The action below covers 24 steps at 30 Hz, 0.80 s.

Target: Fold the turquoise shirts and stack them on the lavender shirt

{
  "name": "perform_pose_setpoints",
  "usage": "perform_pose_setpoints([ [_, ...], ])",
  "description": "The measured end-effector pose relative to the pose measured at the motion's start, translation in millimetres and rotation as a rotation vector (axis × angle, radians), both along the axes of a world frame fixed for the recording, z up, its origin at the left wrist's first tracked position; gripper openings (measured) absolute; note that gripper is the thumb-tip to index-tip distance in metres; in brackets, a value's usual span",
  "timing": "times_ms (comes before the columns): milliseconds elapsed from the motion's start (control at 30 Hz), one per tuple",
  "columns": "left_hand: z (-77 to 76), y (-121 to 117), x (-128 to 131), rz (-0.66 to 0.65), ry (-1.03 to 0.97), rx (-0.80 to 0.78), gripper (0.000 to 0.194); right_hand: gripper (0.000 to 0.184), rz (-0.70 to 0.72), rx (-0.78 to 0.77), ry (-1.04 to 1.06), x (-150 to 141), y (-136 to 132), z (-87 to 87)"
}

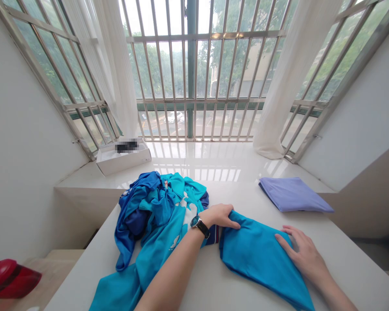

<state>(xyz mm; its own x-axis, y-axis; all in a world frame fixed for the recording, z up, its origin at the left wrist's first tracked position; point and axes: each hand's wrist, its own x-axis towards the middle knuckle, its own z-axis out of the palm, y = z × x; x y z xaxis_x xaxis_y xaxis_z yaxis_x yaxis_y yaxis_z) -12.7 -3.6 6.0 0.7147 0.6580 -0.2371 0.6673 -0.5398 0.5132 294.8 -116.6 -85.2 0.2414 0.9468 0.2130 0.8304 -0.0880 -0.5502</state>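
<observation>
Below the right hand (304,252), blue cloth (262,255) is cut off.

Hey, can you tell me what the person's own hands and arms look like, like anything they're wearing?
Both the left hand and the right hand are ungloved, and no sleeves show on the forearms. The left wrist wears a watch with a round, dark face, a silver-coloured rim and a black strap. The right wrist has nothing visible on it.

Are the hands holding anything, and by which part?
The folded blue cloth: the left hand seems to pinch its far left corner. The right hand touches its right edge; whether it grips cannot be told.
</observation>
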Motion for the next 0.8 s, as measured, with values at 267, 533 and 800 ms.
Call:
perform_pose_setpoints([
  [267,0.5,0.0,-0.1,-0.005,-0.009,-0.002,0.055,0.055,0.009,-0.010,0.010,1.8,0.1,-1.4],
  [533,2.5,-1.2,0.1,0.006,-0.006,-0.001,0.052,0.054,0.009,-0.003,0.006,1.3,0.0,-1.7],
  [800,0.4,0.1,0.0,-0.003,-0.012,0.004,0.053,0.057,0.007,-0.025,0.020,1.0,-0.1,-1.0],
])
